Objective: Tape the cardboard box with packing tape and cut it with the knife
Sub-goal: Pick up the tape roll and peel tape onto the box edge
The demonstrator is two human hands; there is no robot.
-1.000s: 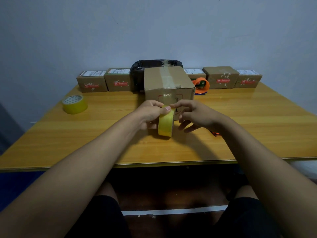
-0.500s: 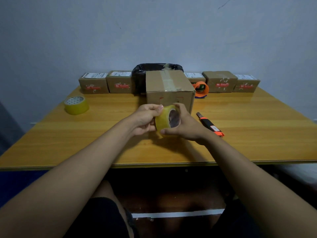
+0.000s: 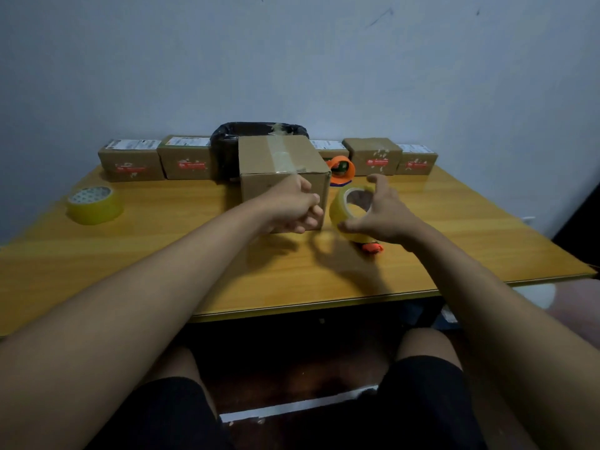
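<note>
- Both hands are moving apart now: half a second ago they were together on the tape roll, and the roll is now out to the right of the box — the knife that was showing in full is now mostly hiding behind the right hand.
- The wooden table (image 3: 162, 254) is holding everything.
- The cardboard box (image 3: 279, 164) is sitting in the middle of the table, with a strip of clear tape running over its top.
- A black bag (image 3: 224, 144) is sitting just behind the box, and a row of small boxes (image 3: 131, 160) is lining the wall on both sides of it.
- The left hand (image 3: 289, 206) is curling shut in front of the box, fingers pinching together — whether it is holding the tape end is too blurry to tell.
- The right hand (image 3: 380, 212) is gripping the yellow tape roll (image 3: 344, 206), fingers spreading around it, just right of the box.
- A second tape roll (image 3: 94, 204) is lying flat near the left edge.
- An orange tape holder (image 3: 341, 170) is sitting behind the right hand.
- The knife (image 3: 371, 247) is only peeking out, orange, under the right hand.
</note>
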